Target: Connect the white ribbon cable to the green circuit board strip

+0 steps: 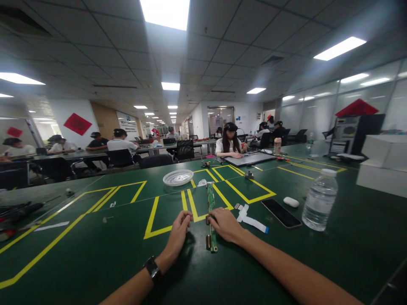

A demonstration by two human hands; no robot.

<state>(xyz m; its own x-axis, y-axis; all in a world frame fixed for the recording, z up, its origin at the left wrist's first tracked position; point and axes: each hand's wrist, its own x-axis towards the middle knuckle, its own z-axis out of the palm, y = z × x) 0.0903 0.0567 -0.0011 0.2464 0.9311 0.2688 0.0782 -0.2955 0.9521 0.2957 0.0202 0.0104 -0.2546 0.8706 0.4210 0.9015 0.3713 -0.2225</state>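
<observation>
A long narrow green circuit board (210,212) lies on the green table (95,254), running away from me. My right hand (226,223) rests on the board near its middle, fingers curled over its edge. My left hand (180,231) sits just left of the board with fingers curled, thumb and fingertips pinched together; what it holds, if anything, is too small to make out. A dark watch (152,267) is on my left wrist.
A white flat ribbon cable (249,219), a black phone (281,213), a white earbud case (291,202) and a water bottle (319,200) lie to the right. A white round fan grille (178,177) sits farther back. White boxes (383,165) stand far right. A person (229,142) sits across; others work behind.
</observation>
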